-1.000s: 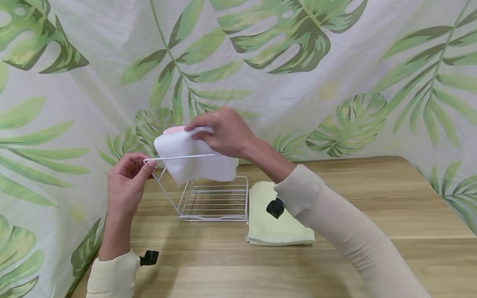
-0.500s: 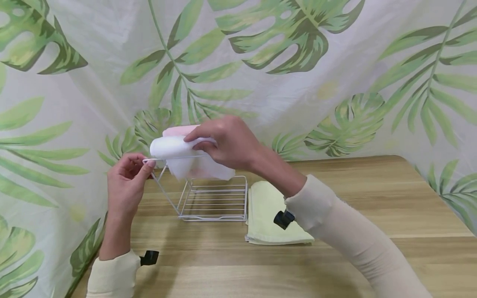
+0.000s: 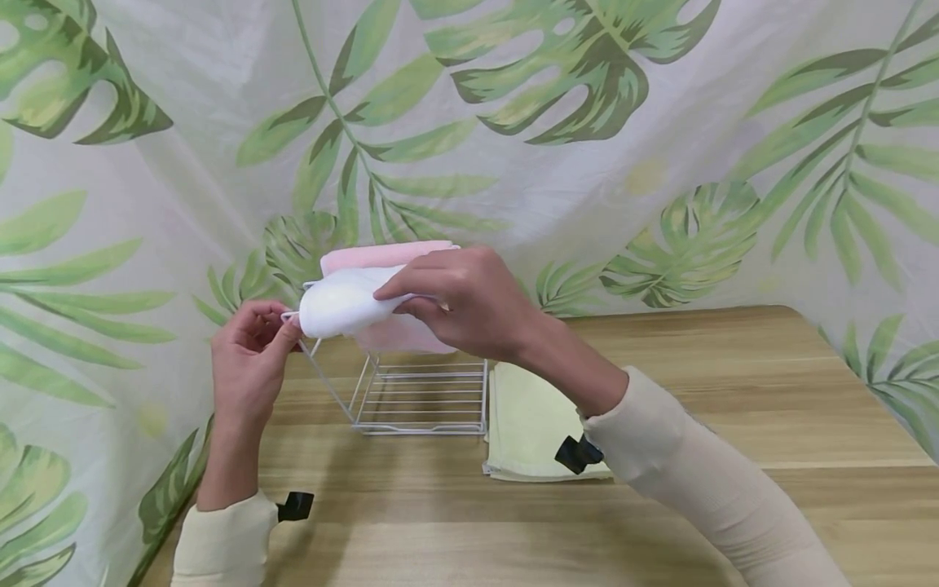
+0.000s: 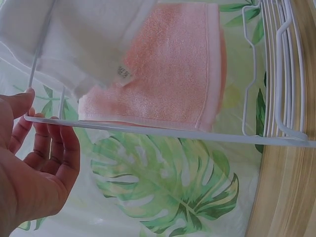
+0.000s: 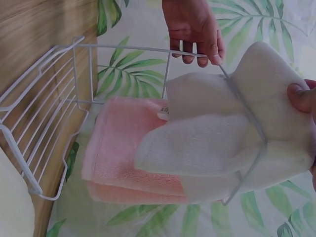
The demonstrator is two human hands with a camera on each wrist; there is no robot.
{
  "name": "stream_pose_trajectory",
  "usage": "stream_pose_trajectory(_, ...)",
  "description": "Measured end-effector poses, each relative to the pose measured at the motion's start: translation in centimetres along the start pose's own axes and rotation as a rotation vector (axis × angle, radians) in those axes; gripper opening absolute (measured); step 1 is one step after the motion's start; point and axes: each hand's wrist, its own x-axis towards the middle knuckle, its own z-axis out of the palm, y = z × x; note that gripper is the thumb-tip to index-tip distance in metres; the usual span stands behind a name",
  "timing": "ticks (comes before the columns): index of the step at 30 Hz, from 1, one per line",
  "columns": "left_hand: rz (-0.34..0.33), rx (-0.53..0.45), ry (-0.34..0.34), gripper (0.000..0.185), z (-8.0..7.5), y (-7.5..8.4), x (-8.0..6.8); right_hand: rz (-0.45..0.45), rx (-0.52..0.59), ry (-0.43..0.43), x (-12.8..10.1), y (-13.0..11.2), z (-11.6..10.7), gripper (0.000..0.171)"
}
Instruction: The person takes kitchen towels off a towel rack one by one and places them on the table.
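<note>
— White towel [image 3: 339,306] first: where does it sit?

— Draped over the front top bar of the white wire rack [image 3: 411,391], near the bar's left end; the right hand [image 3: 465,302] has its grip pinched on the towel's top fold, thumb beneath and fingers above; the right wrist view shows the wire running across the cloth, with folds on both sides of it.

— And the other hand?

— The left hand [image 3: 249,359] pinches the rack's front left corner between fingertips and thumb, a narrow grip on the wire alone; it seems to steady the frame.

— How far along would you judge the hanging?

— The pink towel [image 3: 389,257] already hangs from the rear bar, so that one looks done; the white one is over its bar but bunched and held, so it wants spreading and letting go; a folded pale green towel [image 3: 524,428] lies flat on the table [image 3: 734,391] just right of the rack, untouched.

— Anything unclear?

— The right hand covers much of the white towel in the head view; how evenly it hangs is hard to say, perhaps lopsided.
</note>
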Motion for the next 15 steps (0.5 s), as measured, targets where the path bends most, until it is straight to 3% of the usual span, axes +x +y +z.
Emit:
stream_pose_trajectory(9,0.006,-0.020,-0.007,0.011,0.1,0.0,0.0,-0.044,0.037,0.037,-0.5,-0.8,-0.9,0.012)
stream_pose_trajectory(15,-0.004,-0.006,0.001,0.010,0.2,0.1,0.1,-0.077,-0.013,-0.027,-1.5,-1.6,-1.4,0.016)
